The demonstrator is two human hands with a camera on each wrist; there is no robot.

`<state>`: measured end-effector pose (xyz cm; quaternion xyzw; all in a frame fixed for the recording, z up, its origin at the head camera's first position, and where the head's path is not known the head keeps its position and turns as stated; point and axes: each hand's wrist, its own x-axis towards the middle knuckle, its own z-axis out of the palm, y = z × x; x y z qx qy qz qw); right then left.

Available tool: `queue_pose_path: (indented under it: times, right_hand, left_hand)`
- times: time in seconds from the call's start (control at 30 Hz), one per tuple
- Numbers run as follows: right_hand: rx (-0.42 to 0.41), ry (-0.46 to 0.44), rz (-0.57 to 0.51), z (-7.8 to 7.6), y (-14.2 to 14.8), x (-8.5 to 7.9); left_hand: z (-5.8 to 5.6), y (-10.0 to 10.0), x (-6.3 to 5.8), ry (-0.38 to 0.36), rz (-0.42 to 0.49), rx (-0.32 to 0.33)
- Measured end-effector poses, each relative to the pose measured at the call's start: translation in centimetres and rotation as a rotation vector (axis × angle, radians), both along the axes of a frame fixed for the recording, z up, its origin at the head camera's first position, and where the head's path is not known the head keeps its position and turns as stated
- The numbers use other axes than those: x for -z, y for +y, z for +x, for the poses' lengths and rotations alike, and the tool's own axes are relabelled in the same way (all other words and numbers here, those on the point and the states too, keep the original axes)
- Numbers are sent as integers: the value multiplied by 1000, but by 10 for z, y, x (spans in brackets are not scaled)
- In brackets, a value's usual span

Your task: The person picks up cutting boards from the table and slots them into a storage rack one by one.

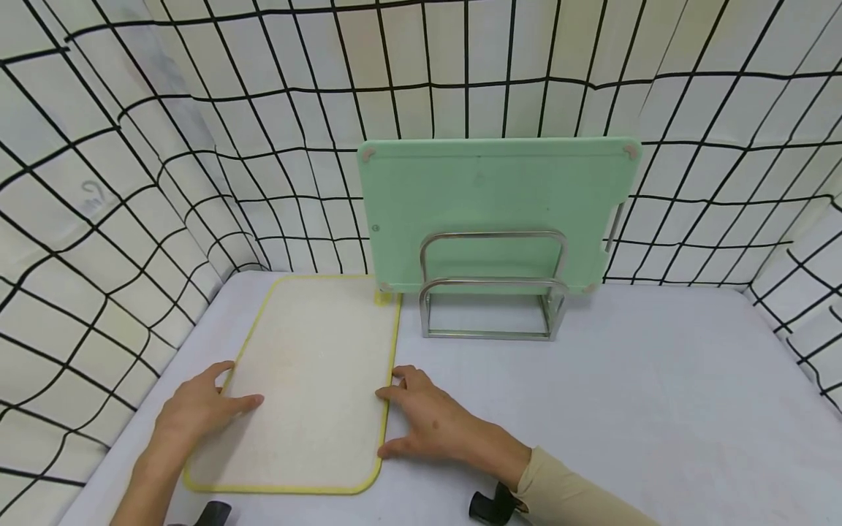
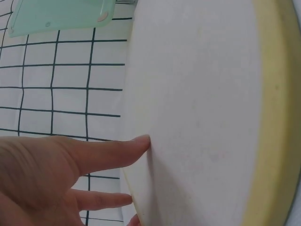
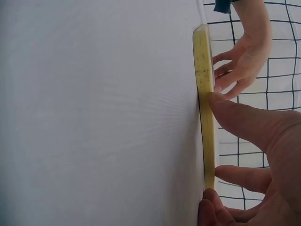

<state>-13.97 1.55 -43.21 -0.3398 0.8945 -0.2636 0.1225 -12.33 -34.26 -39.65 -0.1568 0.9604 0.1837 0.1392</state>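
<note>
Right arm: long beige cloth sleeve [image 1: 579, 491], plain, running down the forearm; its edge falls just above the wrist. Below it a black, stubby, rounded cylinder-shaped device [image 1: 487, 507], worn at the wrist; dark strap-like part beside it, detail too small to make out. Right hand [image 1: 430, 425] bare, one small round spot on the back. Left hand [image 1: 194, 410] bare too, forearm uncovered as far as seen. Second black wrist-worn device with a rounded end [image 1: 213, 513] cut by the frame's lower edge; dark blue-black piece [image 3: 223, 6] at the left wrist, seen from the right wrist view.
</note>
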Motion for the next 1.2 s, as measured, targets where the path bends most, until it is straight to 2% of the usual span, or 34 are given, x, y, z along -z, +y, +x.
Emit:
queue_pose_path:
  times: [0.27, 0.67, 0.83, 0.97, 1.1, 1.2]
  right_hand:
    - [-8, -1, -14, 1, -1, 0]
    - [-5, 1, -51, -2, 1, 0]
    - [-2, -10, -58, -2, 1, 0]
    - [0, -9, -61, -2, 0, 1]
    - [6, -18, -62, -1, -1, 2]
    - [7, -25, -65, -1, -1, 3]
  left_hand:
    - [-1, -7, 4, -5, 72, -4]
    - [-4, -17, 2, 5, 284, -46]
    - [-2, -34, 3, 19, 466, -100]
    - [1, -44, 3, 2, 601, -106]
    - [2, -50, 2, -25, 676, -90]
    - [5, -53, 1, -10, 675, -77]
